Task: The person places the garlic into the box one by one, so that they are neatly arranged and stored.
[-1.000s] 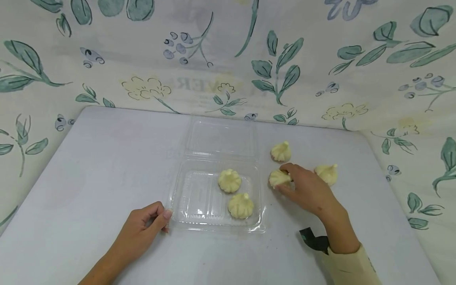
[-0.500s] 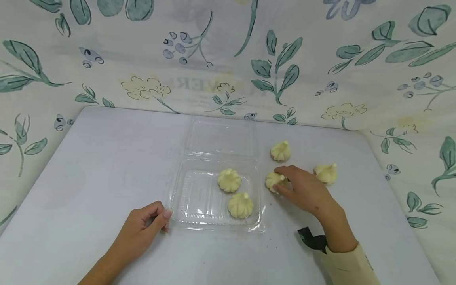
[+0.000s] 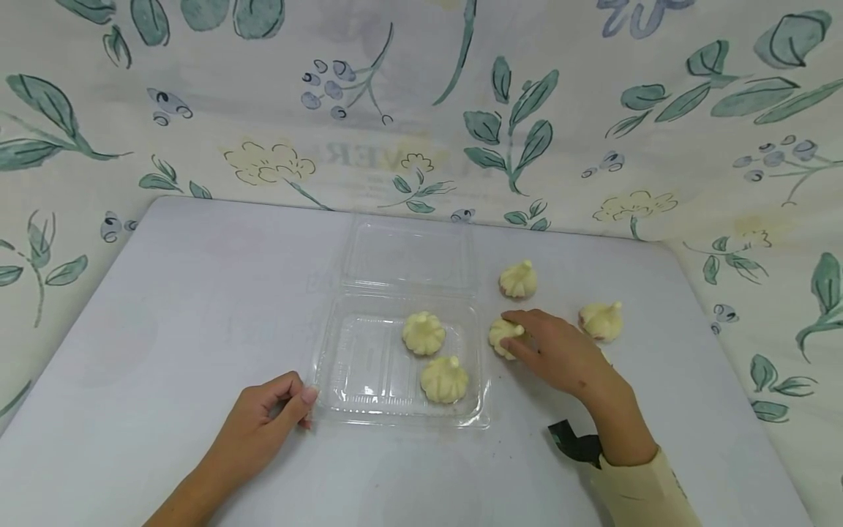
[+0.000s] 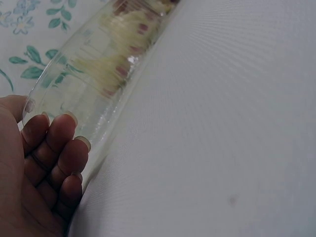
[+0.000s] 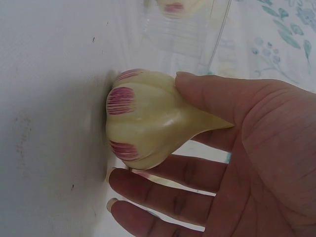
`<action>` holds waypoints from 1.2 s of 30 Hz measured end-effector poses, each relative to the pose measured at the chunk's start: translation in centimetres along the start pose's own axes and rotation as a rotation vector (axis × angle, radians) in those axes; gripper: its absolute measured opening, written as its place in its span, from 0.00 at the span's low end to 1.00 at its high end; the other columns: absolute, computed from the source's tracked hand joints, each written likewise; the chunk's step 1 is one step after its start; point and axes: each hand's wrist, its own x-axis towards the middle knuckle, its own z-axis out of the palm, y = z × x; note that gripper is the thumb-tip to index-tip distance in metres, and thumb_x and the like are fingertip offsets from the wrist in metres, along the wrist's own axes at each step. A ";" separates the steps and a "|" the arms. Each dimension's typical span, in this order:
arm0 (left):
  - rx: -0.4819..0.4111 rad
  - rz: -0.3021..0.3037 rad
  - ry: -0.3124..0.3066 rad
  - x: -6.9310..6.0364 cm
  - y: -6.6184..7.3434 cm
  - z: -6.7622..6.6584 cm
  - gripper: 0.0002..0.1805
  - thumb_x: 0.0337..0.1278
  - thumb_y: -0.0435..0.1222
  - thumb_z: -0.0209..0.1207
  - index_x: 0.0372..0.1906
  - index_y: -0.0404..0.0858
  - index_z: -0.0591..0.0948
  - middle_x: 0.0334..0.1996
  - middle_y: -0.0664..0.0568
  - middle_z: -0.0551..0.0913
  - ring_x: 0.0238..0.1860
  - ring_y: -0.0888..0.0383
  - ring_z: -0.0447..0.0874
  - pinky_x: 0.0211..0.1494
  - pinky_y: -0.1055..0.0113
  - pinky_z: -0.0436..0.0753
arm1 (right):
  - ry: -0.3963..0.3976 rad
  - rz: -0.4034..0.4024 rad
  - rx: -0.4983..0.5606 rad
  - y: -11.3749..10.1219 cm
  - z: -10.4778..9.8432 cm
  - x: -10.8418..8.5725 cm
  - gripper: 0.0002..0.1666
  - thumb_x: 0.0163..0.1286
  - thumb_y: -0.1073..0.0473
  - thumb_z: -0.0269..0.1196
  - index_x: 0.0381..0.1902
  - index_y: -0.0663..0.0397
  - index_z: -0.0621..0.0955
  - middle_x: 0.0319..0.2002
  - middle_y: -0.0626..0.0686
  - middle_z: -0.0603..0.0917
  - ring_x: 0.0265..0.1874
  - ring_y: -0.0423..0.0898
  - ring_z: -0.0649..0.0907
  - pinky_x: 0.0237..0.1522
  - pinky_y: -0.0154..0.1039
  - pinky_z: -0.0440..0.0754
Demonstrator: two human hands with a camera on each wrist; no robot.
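A clear plastic clamshell box lies unfolded on the table, with two pale garlic bulbs, one farther back and one nearer, in the right part of its base. My left hand pinches the box's near left rim between thumb and fingers, as the left wrist view shows at the clear rim. Just right of the box, my right hand grips a third garlic bulb with its thumb on one side and fingers on the other. That bulb has purple streaks; its base seems to touch the table.
Two more garlic bulbs lie on the table, one behind my right hand and another to its right. The box's lid lies flat toward the back. A leaf-patterned cloth rises behind the white table.
My right hand has moved a little to the left with the garlic bulb, closer to the box's right edge. The left hand and the box have stayed in place.
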 end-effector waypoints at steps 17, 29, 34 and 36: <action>-0.001 0.019 0.004 0.0 -0.2 0.0 0.17 0.76 0.30 0.58 0.28 0.50 0.75 0.23 0.60 0.81 0.26 0.59 0.80 0.30 0.67 0.76 | -0.009 -0.001 0.005 -0.1 0.2 0.2 0.28 0.79 0.50 0.63 0.70 0.57 0.77 0.66 0.62 0.80 0.68 0.63 0.77 0.67 0.63 0.72; 0.002 0.012 0.000 0.0 0.0 0.0 0.17 0.76 0.30 0.58 0.28 0.49 0.74 0.22 0.60 0.81 0.26 0.59 0.81 0.31 0.67 0.77 | -0.008 -0.016 0.008 0.1 0.5 0.2 0.29 0.79 0.50 0.63 0.70 0.58 0.76 0.65 0.62 0.81 0.66 0.64 0.78 0.66 0.62 0.73; 0.001 0.011 -0.004 0.0 -0.1 0.0 0.17 0.76 0.30 0.58 0.28 0.49 0.74 0.23 0.60 0.81 0.26 0.59 0.81 0.31 0.67 0.78 | -0.004 -0.018 0.003 0.1 0.6 0.3 0.29 0.79 0.50 0.63 0.70 0.58 0.76 0.65 0.63 0.81 0.66 0.64 0.78 0.66 0.63 0.73; 0.004 0.009 -0.003 0.0 -0.1 0.0 0.17 0.76 0.30 0.58 0.28 0.49 0.74 0.23 0.60 0.81 0.26 0.59 0.81 0.31 0.67 0.78 | -0.003 -0.018 -0.002 0.2 0.6 0.3 0.29 0.79 0.50 0.63 0.70 0.58 0.76 0.65 0.63 0.80 0.66 0.64 0.78 0.66 0.63 0.73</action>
